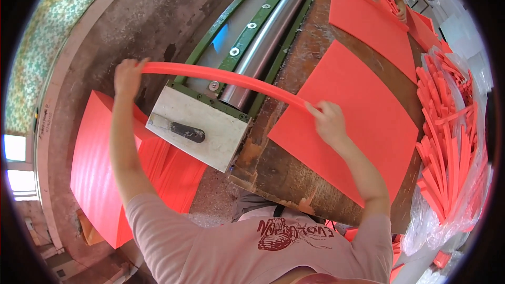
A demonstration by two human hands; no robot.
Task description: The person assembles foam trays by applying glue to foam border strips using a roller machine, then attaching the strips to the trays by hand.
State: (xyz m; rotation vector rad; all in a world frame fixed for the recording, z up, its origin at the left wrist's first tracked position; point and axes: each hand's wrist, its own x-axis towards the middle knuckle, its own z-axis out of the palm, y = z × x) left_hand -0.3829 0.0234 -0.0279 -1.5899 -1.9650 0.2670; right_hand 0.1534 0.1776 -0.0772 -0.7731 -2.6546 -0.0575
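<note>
Worn wooden bench, bowed foam strip

To your right, at the edge of the surface, stands the one clear package in view: a large transparent plastic bag. It is open at the top, crinkled and glossy, and it is stuffed with narrow orange-red foam strips that poke out in a loose fan above its rim. Lower down, near the picture's bottom right corner, you see more clear plastic wrapping with a few orange-red offcuts lying on it; its shape is too blurred to tell. You have no labels, signs or screens in view around the machine or on the floor.
</note>
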